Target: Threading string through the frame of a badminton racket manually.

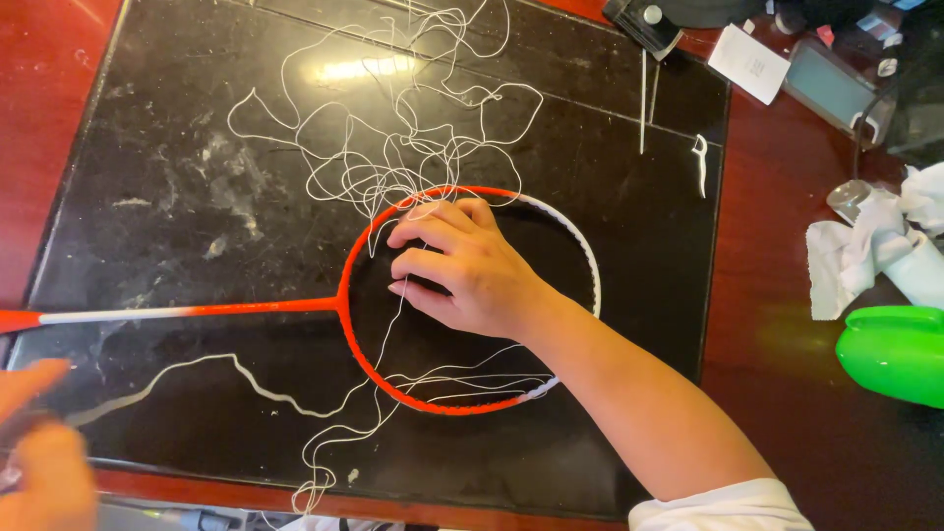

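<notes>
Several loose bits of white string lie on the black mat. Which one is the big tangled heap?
The tangled string above the racket frame, just beyond the right hand. The others are single strands: a wavy strand below the shaft, a short piece far right.

Black slab (pixel 177 226) on red table (pixel 777 324) | racket (pixel 374 305), loose string (pixel 393 128) (tangled), green container (pixel 895 349)

the right hand (pixel 470 267) reaches in from the lower right, its bare forearm running diagonally up to the wrist, with a white sleeve at the bottom edge. the palm faces down, fingers (pixel 425 234) bent and spread a little, pointing left, their tips pressed downward. the left hand (pixel 44 457) sits at the lower left corner, blurred, only partly in view; whether it grips anything cannot be told.
</notes>
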